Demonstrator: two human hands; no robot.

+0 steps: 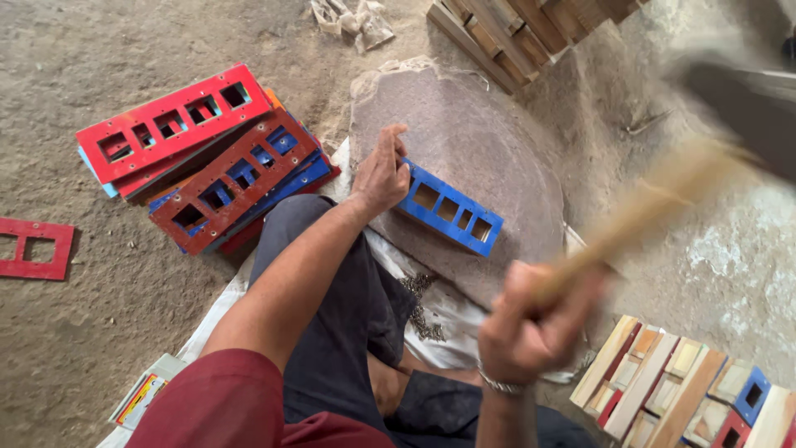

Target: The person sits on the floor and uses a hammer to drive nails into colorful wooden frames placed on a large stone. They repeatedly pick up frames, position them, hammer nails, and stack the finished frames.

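While we look down from the head view, our left hand (380, 176) presses on the near-left end of a blue wooden frame (448, 209) with a row of rectangular cut-outs. That frame lies flat on a big flat stone (489, 149), roughly at the stone's middle, slanting from the hand down toward the right. Our left grip has its fingers curled loosely over the frame's end, thumb side up, touching it rather than wrapped around it.

Over on the right, our right hand (531, 328) is a closed fist, clamped tight on a pale wooden handle (638, 220). That handle runs up and to the far right, badly blurred, and whatever sits at its top end is a dark smear we cannot make out. A metal bracelet (500, 384) rings that wrist.

On the dirt floor to the left sits a stack of red and blue frames (207, 158), the same cut-out kind, fanned out untidily. One lone red frame (33, 247) lies well apart at the far left edge. Near right, a pile of plain and painted wooden pieces (688, 394) rests beside our knee. A scatter of small dark nails (423, 311) lies on the white sheet (452, 328) just below the stone, between our two hands. Wooden slats (531, 29) lean at the top.
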